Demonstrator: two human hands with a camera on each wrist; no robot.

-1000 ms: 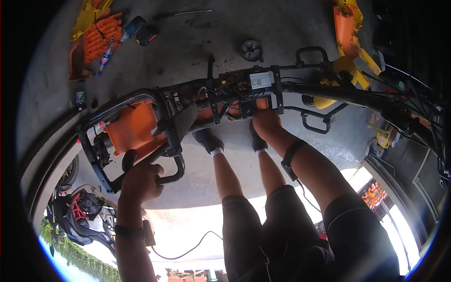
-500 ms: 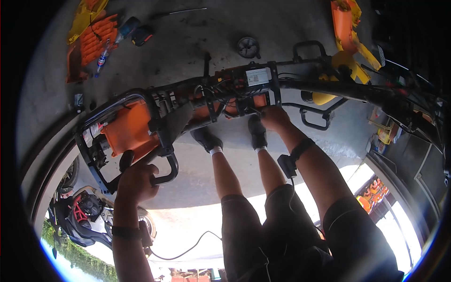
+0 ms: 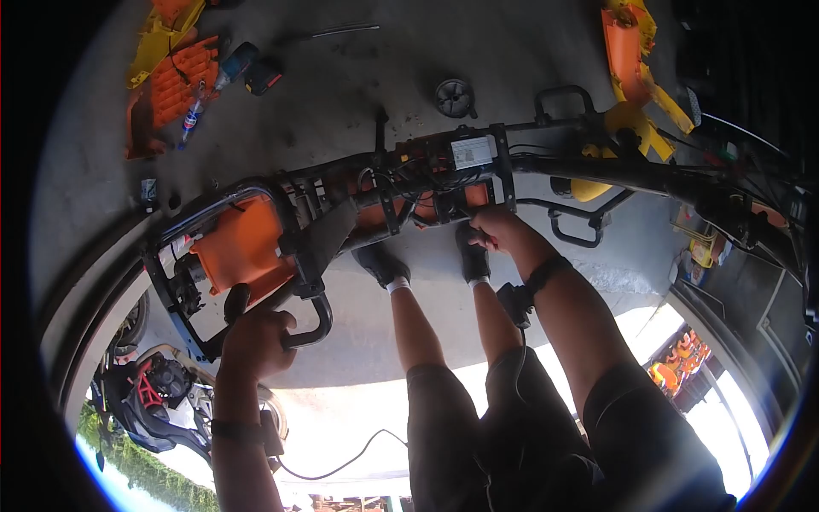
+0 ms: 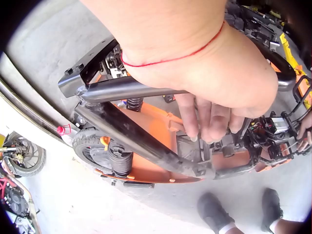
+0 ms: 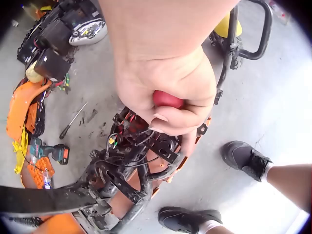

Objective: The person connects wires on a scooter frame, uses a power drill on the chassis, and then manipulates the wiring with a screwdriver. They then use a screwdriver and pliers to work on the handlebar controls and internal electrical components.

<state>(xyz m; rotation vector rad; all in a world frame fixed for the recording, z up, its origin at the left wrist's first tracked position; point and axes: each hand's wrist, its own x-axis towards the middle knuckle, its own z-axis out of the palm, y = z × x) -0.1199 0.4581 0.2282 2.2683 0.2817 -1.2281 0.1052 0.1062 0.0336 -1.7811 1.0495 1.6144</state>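
In the head view, my left hand (image 3: 258, 343) grips the black tube at the rear of a bare vehicle frame (image 3: 317, 300). The left wrist view shows the fingers of this hand (image 4: 214, 95) curled down over the tube (image 4: 129, 88). My right hand (image 3: 505, 229) is at the near edge of the frame's middle, beside an orange panel (image 3: 476, 194) and a silver box (image 3: 473, 152). In the right wrist view, my right hand (image 5: 168, 92) curls round a red handle (image 5: 168, 99); its far end is hidden. Wires and a black bracket (image 5: 163, 148) lie below the fingers.
A wheel (image 3: 455, 98), a bottle (image 3: 192, 118), a drill (image 3: 236, 64) and orange-yellow panels (image 3: 630, 60) lie on the floor beyond the frame. My shoes (image 3: 381, 264) are close to its near side. A motorcycle (image 3: 153, 388) stands at the lower left.
My right hand has turned at the wrist and moved slightly right along the frame edge, its fingers now more visible. My left hand keeps its hold. The head view has shifted slightly.
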